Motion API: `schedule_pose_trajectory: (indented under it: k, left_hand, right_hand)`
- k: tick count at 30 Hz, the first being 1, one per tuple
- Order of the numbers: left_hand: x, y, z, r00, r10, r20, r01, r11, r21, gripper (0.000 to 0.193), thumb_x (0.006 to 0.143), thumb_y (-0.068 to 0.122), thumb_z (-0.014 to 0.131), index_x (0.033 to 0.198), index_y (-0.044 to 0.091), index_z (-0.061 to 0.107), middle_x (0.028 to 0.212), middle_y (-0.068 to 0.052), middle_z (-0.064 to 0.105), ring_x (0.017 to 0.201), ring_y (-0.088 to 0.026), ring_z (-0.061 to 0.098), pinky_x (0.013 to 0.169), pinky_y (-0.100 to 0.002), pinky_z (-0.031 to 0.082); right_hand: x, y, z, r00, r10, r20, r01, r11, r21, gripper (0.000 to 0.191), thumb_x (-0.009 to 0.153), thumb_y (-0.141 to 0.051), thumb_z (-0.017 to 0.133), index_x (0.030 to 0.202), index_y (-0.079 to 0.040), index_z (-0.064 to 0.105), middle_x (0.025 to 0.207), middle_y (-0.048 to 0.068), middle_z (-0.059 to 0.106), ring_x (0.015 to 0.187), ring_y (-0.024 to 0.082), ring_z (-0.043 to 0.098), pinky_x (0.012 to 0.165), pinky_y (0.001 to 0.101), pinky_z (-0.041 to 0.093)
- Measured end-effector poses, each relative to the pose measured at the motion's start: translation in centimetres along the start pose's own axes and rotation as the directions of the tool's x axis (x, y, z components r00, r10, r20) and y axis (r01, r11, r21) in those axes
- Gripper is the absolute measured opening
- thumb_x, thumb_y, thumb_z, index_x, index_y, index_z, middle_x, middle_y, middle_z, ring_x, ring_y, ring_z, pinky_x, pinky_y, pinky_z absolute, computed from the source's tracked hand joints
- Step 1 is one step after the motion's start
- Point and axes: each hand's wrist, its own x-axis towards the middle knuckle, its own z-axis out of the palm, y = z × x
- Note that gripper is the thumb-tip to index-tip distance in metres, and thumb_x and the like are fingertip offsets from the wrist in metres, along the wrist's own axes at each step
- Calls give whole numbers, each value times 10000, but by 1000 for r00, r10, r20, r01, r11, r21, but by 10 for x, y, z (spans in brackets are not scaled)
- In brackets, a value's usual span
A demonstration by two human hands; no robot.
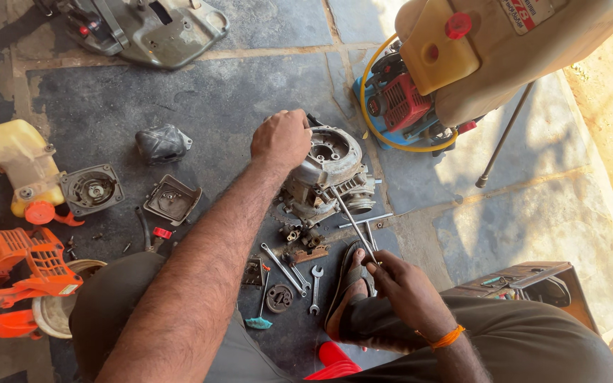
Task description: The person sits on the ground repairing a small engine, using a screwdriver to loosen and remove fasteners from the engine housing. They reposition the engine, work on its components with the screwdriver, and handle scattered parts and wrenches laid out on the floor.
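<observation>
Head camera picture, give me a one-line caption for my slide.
Left hand steadies a small engine on the stone floor; right hand works a long tool into it.

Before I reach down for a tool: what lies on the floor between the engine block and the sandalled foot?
In the head view, spanners and small loose parts lie between the engine block and the foot.

One engine block [328,174], two hands [280,138], three wrenches [315,287]
</observation>
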Motion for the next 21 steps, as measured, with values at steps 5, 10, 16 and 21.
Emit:
schedule_pose_trajectory:
  k: [5, 10, 16, 21]
  left_hand:
    - [1, 6, 6, 1000, -16, 11, 15, 996, 92, 199, 1017, 118, 620, 1195, 43, 671, 1114, -156, 714, 935, -238, 712, 795, -402, 632]
    - [0, 7, 2, 999, -37, 4, 37, 996, 85, 238, 984, 151, 645, 1185, 24, 643, 1081, -166, 705, 939, -261, 702, 779, -421, 613]
    - [-3, 8, -7, 999, 31, 39, -34, 996, 88, 198, 1013, 146, 609, 1172, 45, 671, 1098, -147, 718, 954, -245, 735, 789, -403, 631]
    - [-3, 5, -8, 998, -49, 28, 50, 999, -21, 195, 1002, 211, 639, 1147, 93, 696, 1086, -108, 728, 948, -243, 715, 792, -420, 593]
  right_hand:
    - [-6, -3, -5, 1000, -1, -3, 1, 1000, 28, 361, 967, -366, 600, 1223, -129, 690, 647, 51, 624, 615, 142, 632, 597, 341, 522]
    - [-7, -2, -8, 999, -35, 39, 25, 972, 232, 363, 983, -352, 608, 1191, -78, 726, 664, -5, 541, 628, 98, 536, 589, 299, 477]
    - [-4, 5, -8, 994, -51, 98, 5, 907, 421, 359, 1001, -329, 587, 1149, -36, 733, 682, -39, 517, 630, 87, 506, 586, 273, 456]
    - [-1, 1, -6, 997, -62, 52, 46, 962, 270, 314, 1017, -323, 612, 1098, -33, 702, 683, -21, 490, 645, 83, 457, 568, 283, 424]
